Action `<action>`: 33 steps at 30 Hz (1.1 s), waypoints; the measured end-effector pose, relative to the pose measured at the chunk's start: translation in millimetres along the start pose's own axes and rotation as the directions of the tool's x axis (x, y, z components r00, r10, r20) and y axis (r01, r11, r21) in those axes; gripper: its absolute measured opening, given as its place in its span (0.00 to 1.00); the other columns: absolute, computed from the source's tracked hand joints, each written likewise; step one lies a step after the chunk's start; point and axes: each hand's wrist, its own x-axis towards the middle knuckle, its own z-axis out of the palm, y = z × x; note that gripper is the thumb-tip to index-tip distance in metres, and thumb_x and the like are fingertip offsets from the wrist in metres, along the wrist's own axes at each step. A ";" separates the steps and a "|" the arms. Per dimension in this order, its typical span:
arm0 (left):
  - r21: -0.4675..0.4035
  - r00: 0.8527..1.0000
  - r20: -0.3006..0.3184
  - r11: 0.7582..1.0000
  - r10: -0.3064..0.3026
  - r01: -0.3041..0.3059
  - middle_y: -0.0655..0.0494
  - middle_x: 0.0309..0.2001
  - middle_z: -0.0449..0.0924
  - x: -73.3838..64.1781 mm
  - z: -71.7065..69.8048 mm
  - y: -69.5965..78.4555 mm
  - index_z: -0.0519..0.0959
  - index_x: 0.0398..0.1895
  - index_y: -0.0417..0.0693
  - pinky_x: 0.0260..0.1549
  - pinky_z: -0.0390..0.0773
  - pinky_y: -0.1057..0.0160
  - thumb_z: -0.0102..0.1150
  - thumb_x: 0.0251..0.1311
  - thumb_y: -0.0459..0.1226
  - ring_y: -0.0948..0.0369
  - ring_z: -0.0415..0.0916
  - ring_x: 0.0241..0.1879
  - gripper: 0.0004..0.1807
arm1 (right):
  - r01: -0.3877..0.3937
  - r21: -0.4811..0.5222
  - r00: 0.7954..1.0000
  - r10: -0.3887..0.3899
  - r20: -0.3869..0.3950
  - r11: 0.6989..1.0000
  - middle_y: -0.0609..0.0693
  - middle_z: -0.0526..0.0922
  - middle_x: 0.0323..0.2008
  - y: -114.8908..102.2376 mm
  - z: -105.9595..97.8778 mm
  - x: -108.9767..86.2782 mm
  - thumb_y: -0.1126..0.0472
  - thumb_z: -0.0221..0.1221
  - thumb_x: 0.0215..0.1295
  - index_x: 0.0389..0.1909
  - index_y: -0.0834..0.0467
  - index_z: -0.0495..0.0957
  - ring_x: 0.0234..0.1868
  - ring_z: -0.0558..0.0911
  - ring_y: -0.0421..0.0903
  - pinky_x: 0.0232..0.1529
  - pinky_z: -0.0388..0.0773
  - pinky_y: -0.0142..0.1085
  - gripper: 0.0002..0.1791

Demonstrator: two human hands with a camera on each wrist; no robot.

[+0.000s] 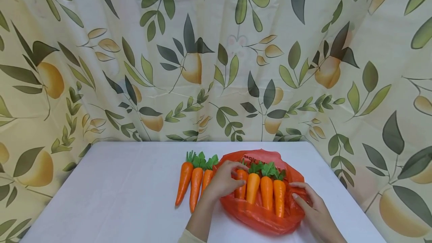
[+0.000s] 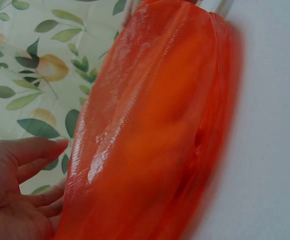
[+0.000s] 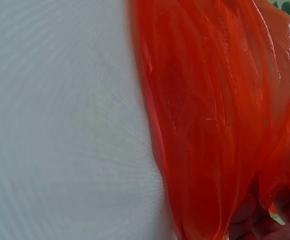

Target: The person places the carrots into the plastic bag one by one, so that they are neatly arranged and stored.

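Pinching the red plastic bag [image 1: 256,215] by its right edge with the right hand [image 1: 312,203], and reaching the left hand [image 1: 225,180], with fingers half open and apparently without gripping, over the leftmost carrot [image 1: 240,192] inside, seemingly placing or taking it, probably needing next a gentle pinch.

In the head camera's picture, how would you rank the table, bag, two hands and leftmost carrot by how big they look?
1. Table
2. Bag
3. Left hand and right hand: too alike to rank
4. Leftmost carrot
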 end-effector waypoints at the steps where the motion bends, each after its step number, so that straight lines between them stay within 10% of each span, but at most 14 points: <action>1: -0.011 1.000 -0.003 1.000 0.002 -0.002 0.51 0.54 0.75 -0.8 -1.6 0.7 0.87 0.48 0.61 0.37 0.81 0.58 0.72 0.61 0.31 0.50 0.75 0.50 0.16 | -0.001 0.000 1.000 0.001 0.001 1.000 0.63 0.71 0.66 0.0 0.1 0.0 0.61 0.54 0.81 0.67 0.64 0.69 0.53 0.73 0.26 0.50 0.77 0.26 0.20; 13: -0.159 1.000 -0.017 0.987 0.005 -0.008 0.50 0.56 0.76 -7.6 -21.8 2.2 0.86 0.50 0.57 0.38 0.83 0.59 0.70 0.62 0.29 0.58 0.77 0.45 0.17 | -0.125 -0.004 0.992 0.126 0.032 0.992 0.61 0.66 0.71 -2.3 0.7 0.7 0.60 0.53 0.81 0.69 0.62 0.67 0.68 0.66 0.59 0.53 0.80 0.35 0.22; 33: -0.124 0.988 -0.129 0.990 -0.083 0.067 0.54 0.54 0.75 -25.9 -74.6 -18.4 0.85 0.53 0.54 0.41 0.84 0.53 0.66 0.64 0.31 0.53 0.77 0.47 0.16 | -0.124 -0.038 0.991 0.125 0.038 0.992 0.63 0.68 0.70 0.5 1.0 3.7 0.60 0.55 0.80 0.69 0.62 0.68 0.63 0.73 0.52 0.52 0.82 0.39 0.22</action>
